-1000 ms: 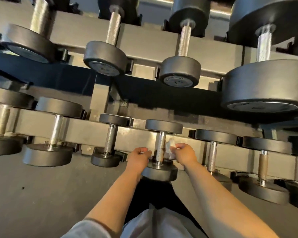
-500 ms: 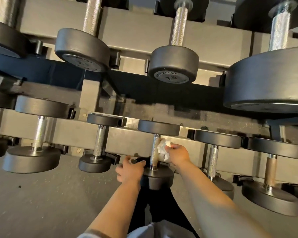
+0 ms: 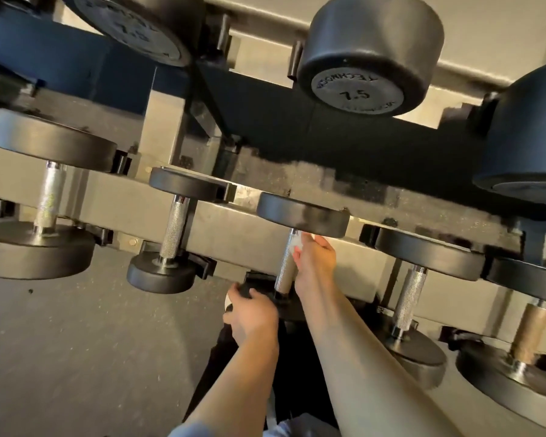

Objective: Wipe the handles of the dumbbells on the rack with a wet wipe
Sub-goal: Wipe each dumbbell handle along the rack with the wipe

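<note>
White wet wipe (image 3: 298,246) pinched by right hand (image 3: 316,260) fingers on dumbbell handle (image 3: 287,269); left hand (image 3: 252,313) grips weight.

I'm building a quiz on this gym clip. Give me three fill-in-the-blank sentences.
1. The right hand presses a white ____ against the dumbbell handle.
2. The left hand grips that dumbbell's near ____.
3. The upper dumbbell's end face reads ____.

Missing: wet wipe; weight head; 7.5
</note>
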